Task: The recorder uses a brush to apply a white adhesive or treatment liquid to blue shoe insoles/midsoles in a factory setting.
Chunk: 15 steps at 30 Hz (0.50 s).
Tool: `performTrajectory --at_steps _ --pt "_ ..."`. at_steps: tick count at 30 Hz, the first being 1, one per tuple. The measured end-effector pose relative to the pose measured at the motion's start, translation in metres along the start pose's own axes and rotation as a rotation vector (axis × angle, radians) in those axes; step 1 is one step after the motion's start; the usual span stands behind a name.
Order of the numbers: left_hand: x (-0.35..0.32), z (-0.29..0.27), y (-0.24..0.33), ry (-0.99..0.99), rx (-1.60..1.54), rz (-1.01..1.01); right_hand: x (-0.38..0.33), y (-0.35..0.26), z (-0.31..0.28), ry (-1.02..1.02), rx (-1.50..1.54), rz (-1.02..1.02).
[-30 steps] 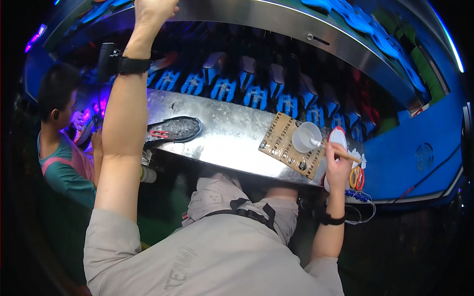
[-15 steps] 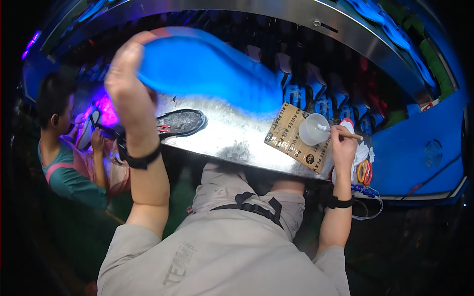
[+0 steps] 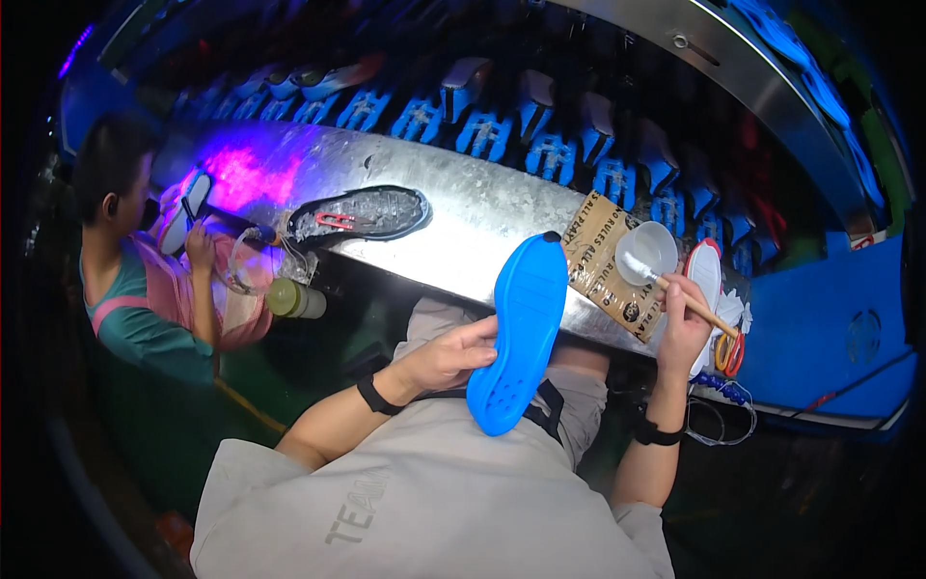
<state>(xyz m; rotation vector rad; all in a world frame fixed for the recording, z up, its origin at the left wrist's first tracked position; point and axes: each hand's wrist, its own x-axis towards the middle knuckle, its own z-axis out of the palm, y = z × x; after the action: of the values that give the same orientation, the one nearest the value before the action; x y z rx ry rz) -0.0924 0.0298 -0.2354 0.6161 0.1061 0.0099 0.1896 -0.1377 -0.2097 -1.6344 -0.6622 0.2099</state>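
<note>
My left hand (image 3: 451,357) grips the edge of a blue shoe sole (image 3: 521,328), holding it near my lap at the bench's front edge. The sole has a dark spot at its upper tip and small holes near its lower end. In my right hand (image 3: 683,323) is a brush (image 3: 704,311) with a wooden handle and white bristles. Its bristle end overlaps the near rim of a translucent plastic cup (image 3: 652,247); whether it touches is unclear. The cup stands on a piece of printed brown cardboard (image 3: 596,253).
A black sole (image 3: 386,207) with a small red tool lies on the metal bench (image 3: 453,236). At the right are a white, red-edged shoe part (image 3: 705,275) and orange-handled scissors (image 3: 730,355). Several shoes (image 3: 482,130) line the back. A co-worker (image 3: 135,241) sits at the left holding a sole.
My left hand has brought the blue sole down from above the bench to near my lap. The brush handle has swung downward, its bristles now at the cup's near rim.
</note>
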Motion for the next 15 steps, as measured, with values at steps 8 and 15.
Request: performTrajectory --at_steps 8,15 --pt "0.012 0.009 0.018 0.027 -0.029 0.006 -0.028 -0.032 0.034 -0.191 0.197 0.024" --pt "0.013 0.019 0.031 0.034 -0.002 0.012 -0.026 -0.035 0.033 -0.268 -0.005 -0.11"
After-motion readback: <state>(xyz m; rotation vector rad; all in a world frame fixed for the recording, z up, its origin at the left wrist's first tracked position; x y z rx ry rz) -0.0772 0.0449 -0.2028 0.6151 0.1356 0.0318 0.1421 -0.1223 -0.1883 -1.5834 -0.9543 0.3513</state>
